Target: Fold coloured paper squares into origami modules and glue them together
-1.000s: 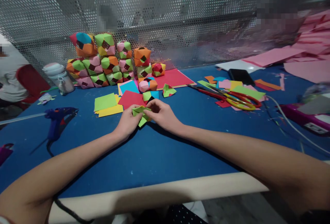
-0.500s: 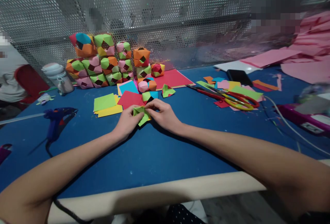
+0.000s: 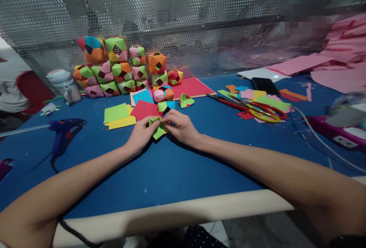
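Observation:
Between my fingers is a folded green paper piece [image 3: 159, 132] with a bit of yellow showing at its right edge. My left hand [image 3: 140, 133] pinches its left side, thumb on top. My right hand [image 3: 181, 128] grips the upper right corner, fingertips close to the left thumb. Just beyond lie a red paper sheet [image 3: 145, 110], yellow paper strips [image 3: 122, 122] and a green sheet [image 3: 116, 113]. A small folded green paper unit [image 3: 186, 101] rests behind my right hand. Folded paper balls [image 3: 121, 72] in several colours stand stacked at the back.
A blue glue gun [image 3: 61, 130] lies at left, near a bottle [image 3: 63, 84]. To the right are scissors [image 3: 264, 111] over paper scraps, a black phone [image 3: 265, 86], a cable [image 3: 323, 135] and a purple device [image 3: 337, 132]. A perforated metal screen [image 3: 200, 23] closes off the back.
My left thumb has shifted slightly up and right on the green paper, and my right fingers have moved a little. Both hands keep their hold.

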Available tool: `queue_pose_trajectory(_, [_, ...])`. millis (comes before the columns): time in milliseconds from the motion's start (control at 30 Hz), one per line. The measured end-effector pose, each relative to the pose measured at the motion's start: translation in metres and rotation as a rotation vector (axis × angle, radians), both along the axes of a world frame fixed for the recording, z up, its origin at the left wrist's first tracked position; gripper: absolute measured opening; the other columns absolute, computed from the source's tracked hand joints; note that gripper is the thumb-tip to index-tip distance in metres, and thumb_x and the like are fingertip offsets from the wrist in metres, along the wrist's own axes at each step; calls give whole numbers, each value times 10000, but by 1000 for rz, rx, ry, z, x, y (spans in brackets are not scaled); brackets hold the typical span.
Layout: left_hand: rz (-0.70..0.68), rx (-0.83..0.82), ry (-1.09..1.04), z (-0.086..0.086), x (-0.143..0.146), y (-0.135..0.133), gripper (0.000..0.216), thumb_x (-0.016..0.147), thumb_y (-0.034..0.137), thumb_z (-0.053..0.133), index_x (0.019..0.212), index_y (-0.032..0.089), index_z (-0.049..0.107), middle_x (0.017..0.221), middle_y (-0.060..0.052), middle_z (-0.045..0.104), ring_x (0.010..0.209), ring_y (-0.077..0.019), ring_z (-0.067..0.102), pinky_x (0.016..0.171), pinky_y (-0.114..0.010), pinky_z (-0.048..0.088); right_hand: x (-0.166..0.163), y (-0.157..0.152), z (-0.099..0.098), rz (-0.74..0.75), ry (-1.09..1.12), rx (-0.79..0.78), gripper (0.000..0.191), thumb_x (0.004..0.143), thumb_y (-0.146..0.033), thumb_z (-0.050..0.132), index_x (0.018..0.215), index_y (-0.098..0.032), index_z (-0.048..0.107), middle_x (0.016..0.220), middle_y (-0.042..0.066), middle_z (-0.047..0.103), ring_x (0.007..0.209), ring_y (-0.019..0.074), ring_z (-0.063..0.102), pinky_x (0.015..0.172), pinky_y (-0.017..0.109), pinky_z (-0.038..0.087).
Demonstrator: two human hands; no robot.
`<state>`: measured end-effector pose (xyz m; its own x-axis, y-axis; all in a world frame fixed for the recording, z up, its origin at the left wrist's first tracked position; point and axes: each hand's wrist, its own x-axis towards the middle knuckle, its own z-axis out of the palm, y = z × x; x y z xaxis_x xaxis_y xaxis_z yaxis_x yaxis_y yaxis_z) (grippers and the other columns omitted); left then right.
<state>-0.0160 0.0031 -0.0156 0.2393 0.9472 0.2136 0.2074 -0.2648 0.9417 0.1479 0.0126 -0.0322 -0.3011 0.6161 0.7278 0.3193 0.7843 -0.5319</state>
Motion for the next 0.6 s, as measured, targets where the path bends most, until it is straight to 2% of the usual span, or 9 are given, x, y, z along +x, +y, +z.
queue_pose_trajectory(100, [-22, 22, -30, 1, 0, 0, 274, 819, 377, 541, 922, 163, 677, 909, -30, 670, 869, -158, 568, 792, -263, 421, 0, 1, -1, -17, 10, 9, 147, 811, -141, 495, 795, -194, 631, 750, 38, 566, 706, 157, 540, 642, 289, 431])
queue_pose_trajectory(167, [-23, 13, -44, 1, 0, 1, 307, 829, 390, 525, 956, 157, 681, 944, -44, 679, 914, -174, 572, 829, -280, 418, 0, 1, -1, -25, 12, 16, 141, 809, -132, 497, 795, -181, 629, 756, 44, 575, 712, 158, 543, 651, 289, 431])
queue_pose_trajectory(300, [-22, -48, -92, 1, -1, 1, 330, 828, 399, 516, 954, 141, 678, 906, -50, 684, 829, -170, 580, 750, -273, 438, -1, 0, 0, -51, 33, -24, 99, 809, -146, 515, 807, -172, 610, 767, 37, 568, 717, 148, 538, 662, 276, 429])
queue_pose_trajectory(467, [23, -53, -94, 0, 0, 2, 257, 814, 364, 526, 880, 155, 660, 843, -24, 659, 744, -142, 560, 666, -240, 424, -3, 1, 0, -86, 42, -102, 64, 807, -194, 531, 851, -185, 576, 777, 16, 552, 705, 138, 521, 659, 272, 425])
queue_pose_trajectory(600, [63, -36, -72, 2, 0, 2, 189, 806, 322, 522, 853, 169, 623, 779, 4, 615, 685, -121, 529, 629, -223, 407, -2, 0, 2, -73, 73, -214, 141, 821, -288, 538, 899, -173, 558, 764, 10, 537, 680, 131, 496, 631, 268, 411])
